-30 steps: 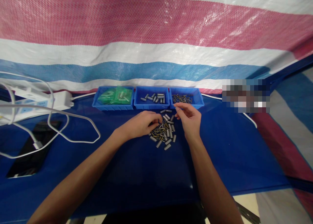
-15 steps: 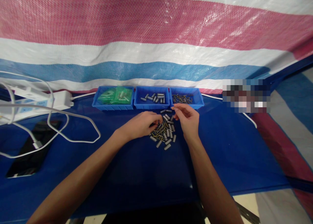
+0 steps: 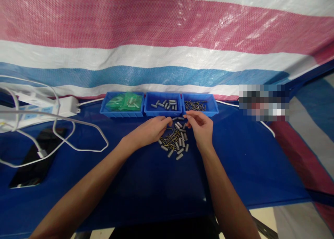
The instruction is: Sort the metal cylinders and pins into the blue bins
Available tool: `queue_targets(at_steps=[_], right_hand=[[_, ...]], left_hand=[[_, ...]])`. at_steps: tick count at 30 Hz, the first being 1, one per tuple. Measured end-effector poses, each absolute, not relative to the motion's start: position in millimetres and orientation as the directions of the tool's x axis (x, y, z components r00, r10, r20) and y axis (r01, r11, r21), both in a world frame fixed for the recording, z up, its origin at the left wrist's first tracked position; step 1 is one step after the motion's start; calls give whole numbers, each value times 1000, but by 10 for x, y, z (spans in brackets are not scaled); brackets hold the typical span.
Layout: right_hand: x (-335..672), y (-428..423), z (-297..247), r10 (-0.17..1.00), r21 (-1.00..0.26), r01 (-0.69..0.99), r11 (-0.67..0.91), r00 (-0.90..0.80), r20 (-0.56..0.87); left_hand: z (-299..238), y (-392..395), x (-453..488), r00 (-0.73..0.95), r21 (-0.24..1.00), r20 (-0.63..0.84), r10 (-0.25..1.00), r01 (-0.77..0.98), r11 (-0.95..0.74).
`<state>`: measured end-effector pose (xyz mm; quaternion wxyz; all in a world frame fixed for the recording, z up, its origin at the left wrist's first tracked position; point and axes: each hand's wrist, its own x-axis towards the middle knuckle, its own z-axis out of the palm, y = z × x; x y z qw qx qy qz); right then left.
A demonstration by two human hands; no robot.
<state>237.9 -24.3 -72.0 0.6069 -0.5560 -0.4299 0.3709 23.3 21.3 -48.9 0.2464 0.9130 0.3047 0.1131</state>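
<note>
My left hand point(image 3: 152, 130) is over the left side of a mixed pile, its thumb and fingers pinched together. Whatever they hold is too small to make out. The pile has thin brassy screw-like pins point(image 3: 171, 140) in the middle and short grey metal cylinders point(image 3: 180, 141) around them. At the pile's upper right is my right hand point(image 3: 202, 129), fingers curled and thumb close to the forefinger, near the front of the right blue bin point(image 3: 213, 110). What sits in that pinch is hidden.
Grey cylinders lie in the middle blue bin point(image 3: 150, 112); thin dark pins fill the right one. The left blue bin point(image 3: 104, 110) holds a green plastic bag point(image 3: 122, 103). Further left are a power strip point(image 3: 39, 112), white cables point(image 3: 86, 150) and a black phone point(image 3: 33, 166).
My left hand has risen slightly from the pile, its fingertips now nearer the bins. The right hand stays almost where it was. The view has shifted a little.
</note>
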Motion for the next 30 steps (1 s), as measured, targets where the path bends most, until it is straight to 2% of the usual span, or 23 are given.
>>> queue_targets(at_steps=[6, 12, 19, 30], right_hand=[[2369, -252, -708, 948, -995, 18, 101, 301, 102], [2338, -270, -685, 981, -997, 29, 75, 174, 79], [2327, -282, -680, 996, -999, -22, 42, 73, 41], [2344, -284, -644, 997, -998, -55, 41, 72, 37]], left_hand=[[-416, 231, 272, 714, 652, 262, 650, 366, -664], [-326, 211, 286, 548, 687, 411, 728, 338, -643], [-324, 224, 274, 545, 718, 408, 733, 304, -626], [-324, 239, 275, 553, 721, 395, 733, 308, -621]])
